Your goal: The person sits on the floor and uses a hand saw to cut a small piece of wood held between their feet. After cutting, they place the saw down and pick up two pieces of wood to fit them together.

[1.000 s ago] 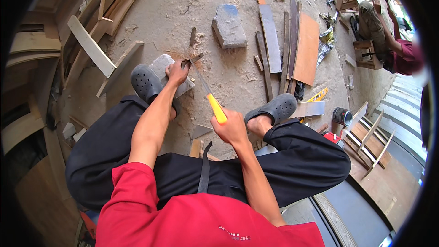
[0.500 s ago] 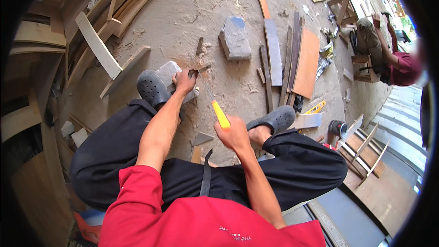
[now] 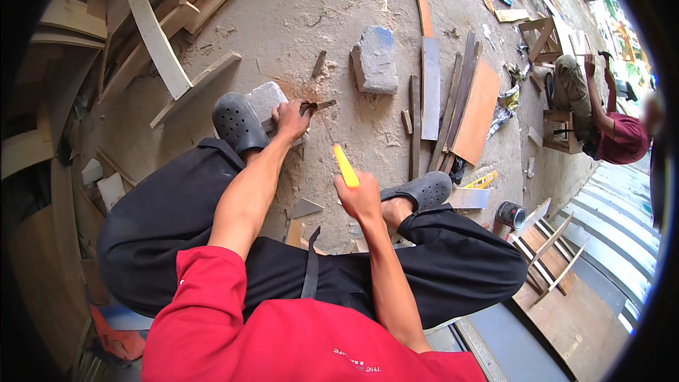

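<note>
So I'm squatting on the dusty concrete floor here. My left hand is stretched out in front of me, fingers pinched around a small dark piece of wood that lies on the ground right at my fingertips, with reddish sawdust scattered around it. That hand is also resting against a grey stone block that sits just to its left, and my left clog is pressed up against the near side of the same block.

My right hand is closer to my body, clenched around a tool with a yellow handle. The handle sticks up out of my fist and the thin blade runs from it toward my left hand. The tip is too thin to make out, so I can't tell whether it touches the wood. My right clog is just to the right of that hand.

Beyond my left hand there's another dark wood sliver, and further out to the right a bigger grey stone with a blue patch. Right of that, well off from both hands, a bunch of planks and a flat brown board lie side by side. A small tin can stands off to the right of my right knee. A few wood offcuts lie between my feet, just below my right hand.

Far right, another person in a red shirt is sitting by some wooden frames. Loads of curved wood strips are piled to the left of my left hand.
</note>
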Available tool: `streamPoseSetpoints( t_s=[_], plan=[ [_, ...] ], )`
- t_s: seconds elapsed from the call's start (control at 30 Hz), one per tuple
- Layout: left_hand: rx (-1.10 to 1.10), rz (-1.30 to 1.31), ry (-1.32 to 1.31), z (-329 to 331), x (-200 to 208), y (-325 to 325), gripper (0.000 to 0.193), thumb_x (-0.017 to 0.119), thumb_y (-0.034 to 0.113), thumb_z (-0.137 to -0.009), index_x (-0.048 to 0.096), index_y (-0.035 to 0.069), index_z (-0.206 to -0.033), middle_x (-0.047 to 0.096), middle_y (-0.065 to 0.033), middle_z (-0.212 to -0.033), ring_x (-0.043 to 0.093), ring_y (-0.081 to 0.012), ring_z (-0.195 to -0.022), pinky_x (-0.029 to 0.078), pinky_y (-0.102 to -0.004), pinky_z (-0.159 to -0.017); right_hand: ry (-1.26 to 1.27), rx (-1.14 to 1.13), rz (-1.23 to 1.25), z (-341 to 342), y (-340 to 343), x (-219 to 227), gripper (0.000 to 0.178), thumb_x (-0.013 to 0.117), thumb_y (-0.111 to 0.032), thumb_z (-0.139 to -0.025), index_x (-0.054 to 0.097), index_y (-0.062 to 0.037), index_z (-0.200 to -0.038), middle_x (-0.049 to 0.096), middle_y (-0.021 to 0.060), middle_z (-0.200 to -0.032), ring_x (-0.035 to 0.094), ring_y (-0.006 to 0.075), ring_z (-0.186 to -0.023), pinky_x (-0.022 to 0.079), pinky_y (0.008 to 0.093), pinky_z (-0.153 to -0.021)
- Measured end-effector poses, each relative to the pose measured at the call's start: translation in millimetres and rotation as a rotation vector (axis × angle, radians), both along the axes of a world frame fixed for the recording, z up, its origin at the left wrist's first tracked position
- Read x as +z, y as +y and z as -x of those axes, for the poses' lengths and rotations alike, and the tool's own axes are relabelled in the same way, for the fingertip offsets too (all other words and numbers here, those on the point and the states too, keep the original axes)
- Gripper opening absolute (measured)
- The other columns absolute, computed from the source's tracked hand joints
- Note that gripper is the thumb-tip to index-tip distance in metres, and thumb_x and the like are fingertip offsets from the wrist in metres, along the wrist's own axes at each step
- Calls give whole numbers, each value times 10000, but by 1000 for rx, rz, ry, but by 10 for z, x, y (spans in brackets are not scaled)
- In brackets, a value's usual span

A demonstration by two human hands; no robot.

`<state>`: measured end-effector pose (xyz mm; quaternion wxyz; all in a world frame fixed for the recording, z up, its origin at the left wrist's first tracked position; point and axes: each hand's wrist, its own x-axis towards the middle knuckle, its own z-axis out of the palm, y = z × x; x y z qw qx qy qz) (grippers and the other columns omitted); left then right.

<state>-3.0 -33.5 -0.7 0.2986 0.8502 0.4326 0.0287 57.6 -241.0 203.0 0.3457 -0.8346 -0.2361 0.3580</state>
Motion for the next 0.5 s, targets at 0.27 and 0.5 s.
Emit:
streamPoseSetpoints(
  t_s=[0.27, 0.5],
  plan=[
    [4, 42, 49, 160, -124, -44, 323, 624, 400, -844, 683, 174, -1067, 658, -68, -1097, 532, -283, -1096, 240, -470, -1013, 1, 18, -16, 279, -224, 221, 242, 619, -207, -791, 600, 31, -748, 577, 242, -643, 588, 397, -590, 459, 429, -565],
    [21, 30, 91, 35, -98, 86, 303, 627, 369, -841, 681, 186, -1076, 662, -73, -1089, 544, -293, -1077, 260, -470, -1005, -33, 23, -68, 220, -141, 250, 265, 617, -212, -806, 582, 31, -705, 569, 233, -631, 579, 402, -583, 445, 439, -556]
  ],
)
